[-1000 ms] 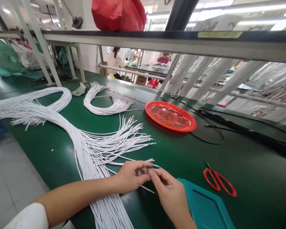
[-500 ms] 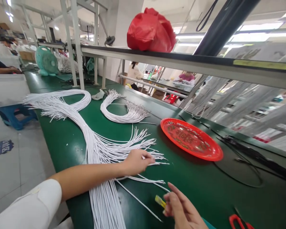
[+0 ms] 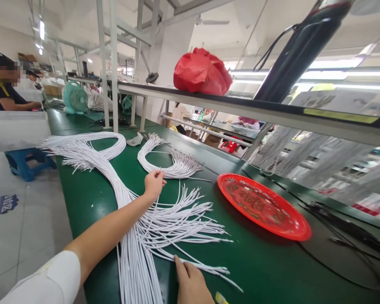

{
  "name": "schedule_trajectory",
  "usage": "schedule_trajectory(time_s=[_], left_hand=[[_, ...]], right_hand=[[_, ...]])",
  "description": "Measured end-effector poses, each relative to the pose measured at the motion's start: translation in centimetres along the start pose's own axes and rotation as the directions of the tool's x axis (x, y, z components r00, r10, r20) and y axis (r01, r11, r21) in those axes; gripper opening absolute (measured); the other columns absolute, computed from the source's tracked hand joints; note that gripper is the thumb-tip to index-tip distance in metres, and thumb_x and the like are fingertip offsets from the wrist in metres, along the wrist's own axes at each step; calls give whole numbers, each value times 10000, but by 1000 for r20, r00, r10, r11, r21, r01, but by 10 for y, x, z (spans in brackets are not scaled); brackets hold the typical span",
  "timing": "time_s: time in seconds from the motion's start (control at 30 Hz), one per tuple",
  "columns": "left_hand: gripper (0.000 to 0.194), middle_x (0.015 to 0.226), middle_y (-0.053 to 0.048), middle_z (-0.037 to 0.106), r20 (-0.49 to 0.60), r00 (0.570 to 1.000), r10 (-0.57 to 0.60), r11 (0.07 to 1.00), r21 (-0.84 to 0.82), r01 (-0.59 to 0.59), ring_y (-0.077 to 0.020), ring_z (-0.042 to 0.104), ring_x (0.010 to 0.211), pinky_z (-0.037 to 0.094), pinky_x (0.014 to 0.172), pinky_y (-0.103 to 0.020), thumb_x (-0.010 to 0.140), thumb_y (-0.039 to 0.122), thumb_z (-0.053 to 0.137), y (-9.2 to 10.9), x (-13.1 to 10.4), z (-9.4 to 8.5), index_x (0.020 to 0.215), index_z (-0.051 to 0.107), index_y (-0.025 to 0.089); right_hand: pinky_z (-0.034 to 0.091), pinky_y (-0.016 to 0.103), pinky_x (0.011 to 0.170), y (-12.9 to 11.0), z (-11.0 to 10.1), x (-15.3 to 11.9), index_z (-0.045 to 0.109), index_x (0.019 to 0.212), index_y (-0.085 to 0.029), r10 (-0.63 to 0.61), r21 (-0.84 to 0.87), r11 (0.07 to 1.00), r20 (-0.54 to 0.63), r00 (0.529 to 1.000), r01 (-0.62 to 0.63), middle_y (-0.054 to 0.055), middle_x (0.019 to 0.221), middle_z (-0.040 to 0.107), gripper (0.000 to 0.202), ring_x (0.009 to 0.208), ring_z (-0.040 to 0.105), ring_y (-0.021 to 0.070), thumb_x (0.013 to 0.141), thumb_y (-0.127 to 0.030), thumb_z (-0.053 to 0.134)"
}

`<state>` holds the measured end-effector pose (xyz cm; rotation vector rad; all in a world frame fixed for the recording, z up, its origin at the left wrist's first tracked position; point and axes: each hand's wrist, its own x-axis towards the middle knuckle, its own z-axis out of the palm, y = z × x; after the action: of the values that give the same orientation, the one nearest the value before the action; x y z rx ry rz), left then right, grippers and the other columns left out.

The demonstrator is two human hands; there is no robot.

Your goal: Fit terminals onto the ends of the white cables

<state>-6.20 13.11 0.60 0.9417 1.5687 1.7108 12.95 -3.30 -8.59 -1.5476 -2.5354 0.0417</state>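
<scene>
A large bundle of thin white cables [image 3: 139, 266] lies on the green table, its loose ends fanned out to the right. My left hand [image 3: 154, 184] is above the fan in a pinch, shut on a single white cable that runs down toward the bundle. Low in the view, my right hand [image 3: 192, 283] is beside a few separated cables [image 3: 205, 267], its thumb and finger bent together. What it grips, if anything, is hidden. Right of it a small yellow piece [image 3: 221, 298] shows at the bottom edge. A smaller curved cable bundle [image 3: 152, 162] lies beyond my left hand.
A red patterned tray [image 3: 228, 190] lies to the right, near black cables [image 3: 345, 223]. A shelf [image 3: 259, 105] with a red bag [image 3: 202, 71] crosses above the table. Behind stand a green fan [image 3: 75, 98] and metal posts [image 3: 114, 76]. A co-worker [image 3: 6, 90] sits at far left.
My left hand has moved up and away from the fanned ends, a cable in its pinch. My right hand has shifted left to the separated cables. The view has tilted up; the scissors are out of sight.
</scene>
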Motion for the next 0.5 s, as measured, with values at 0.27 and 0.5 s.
schedule_trajectory(time_s=[0.27, 0.5], left_hand=[[506, 883, -46, 665, 465, 885, 16, 987, 136, -89, -96, 581, 566, 467, 559, -211, 646, 135, 604, -22, -70, 15, 1146, 535, 164], [385, 1233, -158, 503, 960, 269, 79, 599, 170, -782, -238, 516, 1072, 397, 913, -344, 774, 169, 467, -32, -124, 0, 1150, 512, 102]], right_hand=[[494, 264, 763, 8, 3, 43, 612, 1089, -126, -4, 69, 997, -163, 987, 16, 146, 1024, 633, 486, 921, 615, 196, 735, -25, 295], [500, 265, 794, 33, -3, -7, 651, 1025, -160, -211, 59, 973, -164, 964, 223, 124, 1087, 625, 353, 978, 598, 219, 785, -175, 393]])
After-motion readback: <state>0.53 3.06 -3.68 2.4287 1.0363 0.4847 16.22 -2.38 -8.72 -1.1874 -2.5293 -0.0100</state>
